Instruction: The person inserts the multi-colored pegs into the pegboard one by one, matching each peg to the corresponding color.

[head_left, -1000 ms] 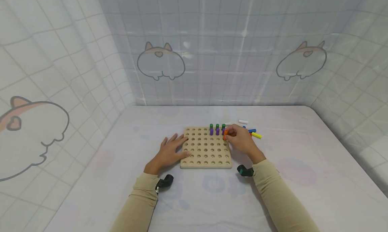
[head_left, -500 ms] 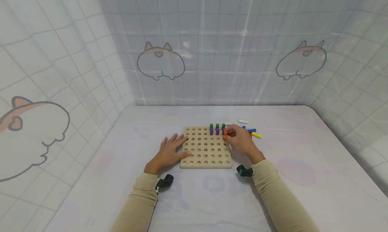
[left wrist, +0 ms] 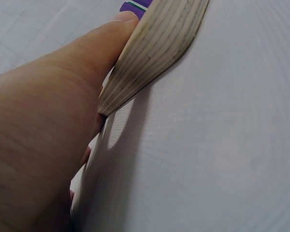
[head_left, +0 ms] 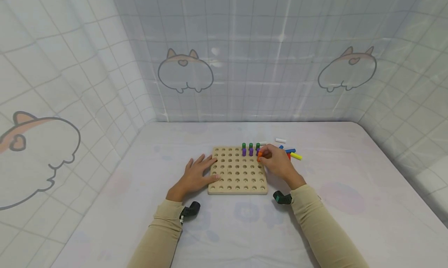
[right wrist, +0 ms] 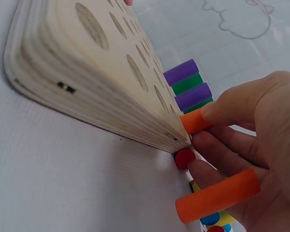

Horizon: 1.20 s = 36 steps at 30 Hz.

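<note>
A square wooden pegboard (head_left: 238, 193) lies on the cloth with rows of round holes. My left hand (head_left: 196, 176) rests on its left side, fingers spread, thumb on the top face. At the right edge, my right hand (head_left: 279, 162) pinches an orange peg (right wrist: 195, 121) between thumb and finger, its lower end at a hole in the third row from the back. A second orange peg (right wrist: 217, 194) is held lower in the same hand, against the other fingers. Green pegs (head_left: 244, 145) stand in the back row, with purple pegs (head_left: 251, 152) in the row before them.
Loose pegs lie right of the board: a blue peg (head_left: 290, 151), a yellow peg (head_left: 296, 156), a red peg (right wrist: 184, 158) close to the board's side. A white peg (head_left: 280, 140) lies further back. A tile-patterned curtain (head_left: 259, 85) encloses the table.
The orange peg in my right fingers has sunk slightly at the third-row hole, its top now a little lower. My left hand has stayed on the board.
</note>
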Motion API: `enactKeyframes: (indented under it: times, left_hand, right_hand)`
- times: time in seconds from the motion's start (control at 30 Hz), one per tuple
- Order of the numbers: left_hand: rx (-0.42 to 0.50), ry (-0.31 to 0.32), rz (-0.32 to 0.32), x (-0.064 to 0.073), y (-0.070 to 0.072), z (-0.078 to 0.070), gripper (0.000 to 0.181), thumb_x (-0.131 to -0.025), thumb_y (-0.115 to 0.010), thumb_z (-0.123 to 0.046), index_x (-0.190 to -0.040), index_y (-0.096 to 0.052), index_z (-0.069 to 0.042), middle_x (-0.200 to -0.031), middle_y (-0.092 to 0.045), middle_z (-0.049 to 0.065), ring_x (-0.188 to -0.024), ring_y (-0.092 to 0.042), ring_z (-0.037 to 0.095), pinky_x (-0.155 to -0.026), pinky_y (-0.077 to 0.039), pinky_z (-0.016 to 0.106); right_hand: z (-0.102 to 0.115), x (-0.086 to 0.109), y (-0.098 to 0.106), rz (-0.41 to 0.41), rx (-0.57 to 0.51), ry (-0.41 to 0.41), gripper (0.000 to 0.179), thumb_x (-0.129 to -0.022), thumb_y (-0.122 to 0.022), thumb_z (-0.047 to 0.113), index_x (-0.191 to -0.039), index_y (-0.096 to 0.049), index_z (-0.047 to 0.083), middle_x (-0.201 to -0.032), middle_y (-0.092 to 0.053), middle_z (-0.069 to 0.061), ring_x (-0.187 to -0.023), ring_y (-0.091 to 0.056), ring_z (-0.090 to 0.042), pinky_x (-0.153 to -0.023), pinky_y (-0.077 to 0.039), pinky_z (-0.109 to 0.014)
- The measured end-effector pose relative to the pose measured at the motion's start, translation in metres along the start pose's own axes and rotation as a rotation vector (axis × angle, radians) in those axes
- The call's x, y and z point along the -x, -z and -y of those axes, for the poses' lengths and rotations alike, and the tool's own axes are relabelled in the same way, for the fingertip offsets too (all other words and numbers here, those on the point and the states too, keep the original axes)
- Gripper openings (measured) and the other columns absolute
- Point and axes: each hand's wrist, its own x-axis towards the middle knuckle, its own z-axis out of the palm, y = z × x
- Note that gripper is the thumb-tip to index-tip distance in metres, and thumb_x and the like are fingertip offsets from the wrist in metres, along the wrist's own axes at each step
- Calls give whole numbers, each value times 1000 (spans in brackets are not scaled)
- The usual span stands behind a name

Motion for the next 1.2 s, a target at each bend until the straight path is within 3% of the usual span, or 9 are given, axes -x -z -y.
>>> enactKeyframes:
  times: [0.27, 0.5, 0.87, 1.2]
  left_hand:
    - [-4, -15, -17, 0, 0, -1, 81, -93, -60, -61, -156, -39, -17, -161, -32, 7, -152, -15, 33, -118, 2, 61]
    - [-4, -14, -20, 0, 0, -1, 80, -93, -60, -62, -156, -39, -18, -161, -32, 6, -152, -14, 32, -118, 2, 61]
    - [-6, -17, -6, -1, 0, -2, 81, -93, -59, -62, -157, -37, -18, -162, -31, 6, -152, -13, 32, -118, 3, 61]
    - [-2, -15, -6, -1, 0, 0, 80, -93, -59, -62, -158, -36, -19, -162, -30, 4, -152, -13, 30, -118, 3, 60]
  right_hand:
    - [-1, 1, 3, 8, 13, 5, 19, -94, -69, 13, -112, -66, 9, -105, -69, -4, -100, -66, -21, -85, -55, -40]
    - [-4, 3, 16, -10, 16, -6, 19, -96, -68, 17, -113, -68, 9, -106, -69, -5, -99, -65, -22, -74, -56, -36]
    - [-10, 12, 34, -88, -39, -18, 13, -96, -69, 17, -106, -69, 10, -103, -71, -5, -95, -66, -23, -80, -53, -40]
    - [-23, 23, 44, -74, -20, -41, 16, -96, -69, 18, -108, -70, 7, -108, -70, -8, -105, -64, -28, -90, -53, -46]
